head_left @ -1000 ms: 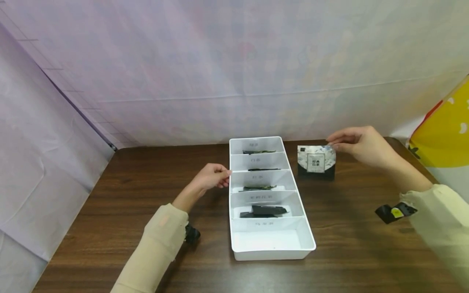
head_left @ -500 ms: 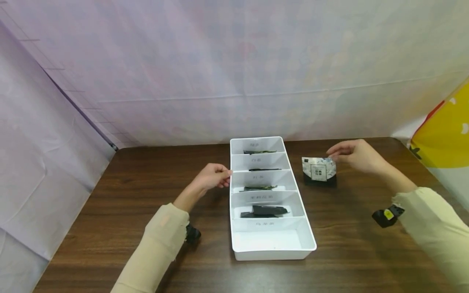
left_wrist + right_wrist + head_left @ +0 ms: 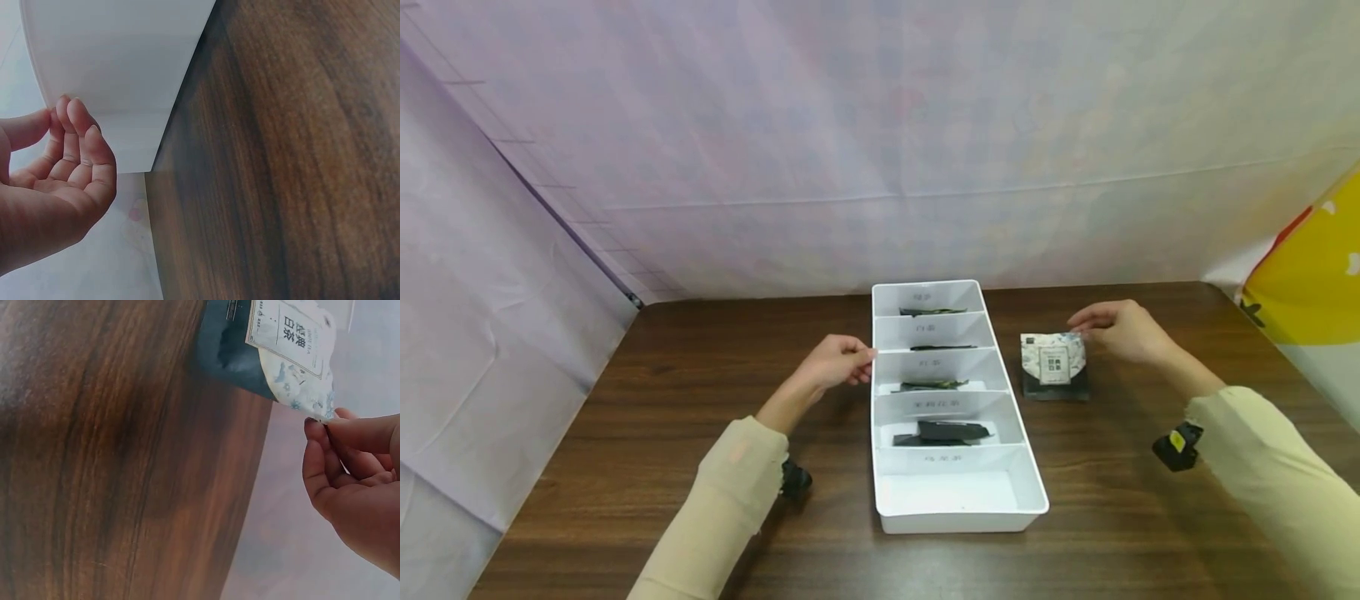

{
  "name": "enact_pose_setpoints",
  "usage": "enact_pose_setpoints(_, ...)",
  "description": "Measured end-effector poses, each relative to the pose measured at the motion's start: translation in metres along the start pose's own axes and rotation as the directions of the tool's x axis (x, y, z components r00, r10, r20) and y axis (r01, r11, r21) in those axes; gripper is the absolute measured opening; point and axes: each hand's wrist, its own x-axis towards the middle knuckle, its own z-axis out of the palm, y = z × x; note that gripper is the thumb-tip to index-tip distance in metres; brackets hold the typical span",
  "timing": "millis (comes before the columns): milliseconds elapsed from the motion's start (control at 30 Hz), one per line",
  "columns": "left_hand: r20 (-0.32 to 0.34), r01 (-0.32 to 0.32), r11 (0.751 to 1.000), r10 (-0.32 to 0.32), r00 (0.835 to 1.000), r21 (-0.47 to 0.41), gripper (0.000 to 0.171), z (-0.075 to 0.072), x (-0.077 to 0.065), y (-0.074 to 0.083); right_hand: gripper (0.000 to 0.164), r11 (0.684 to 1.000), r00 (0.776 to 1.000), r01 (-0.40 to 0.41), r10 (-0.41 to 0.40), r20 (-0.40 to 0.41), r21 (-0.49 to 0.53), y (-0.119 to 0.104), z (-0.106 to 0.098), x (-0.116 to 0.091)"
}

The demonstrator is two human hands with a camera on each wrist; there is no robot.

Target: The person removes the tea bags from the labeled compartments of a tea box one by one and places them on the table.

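Observation:
In my right hand (image 3: 1126, 332), thumb and fingers pinch the upper corner of a tea sachet (image 3: 1054, 365), black below and pale with a floral print and a white label above. The right wrist view shows that sachet (image 3: 294, 350) hanging from the fingertips, its label facing the camera. My left hand (image 3: 835, 362) grips the left rim of a long white divided storage box (image 3: 958, 523) near its middle. In the left wrist view the thumb and forefinger meet on the edge of the box wall (image 3: 119, 56), the other fingers curled below.
Dark sachets (image 3: 953, 431) lie in the four rear compartments; the front compartment shows its bare white floor. Printed labels mark the dividers. A brown wooden table (image 3: 647, 400) bears the box, with a pale curtain (image 3: 820, 142) behind and a yellow patterned cloth (image 3: 1311, 271) at the right.
My right hand has come down and nearer with the sachet, lowering it toward the table to the right of the box. The left hand stays at the rim.

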Motion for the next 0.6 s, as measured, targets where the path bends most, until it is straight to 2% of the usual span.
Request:
enact_pose_setpoints(333, 0.003, 0.009, 1.000, -0.009, 1.000, 0.000, 0.019, 0.000, 0.000, 0.000, 0.024, 1.000, 0.999, -0.031, 0.031, 0.025, 0.000, 0.003, -0.001, -0.006)
enact_pose_setpoints(600, 0.004, 0.013, 1.000, -0.013, 1.000, 0.001, 0.019, 0.000, -0.001, 0.001, 0.030, 0.999, 0.996, 0.002, 0.001, 0.091, -0.034, -0.009, 0.005, -0.024)
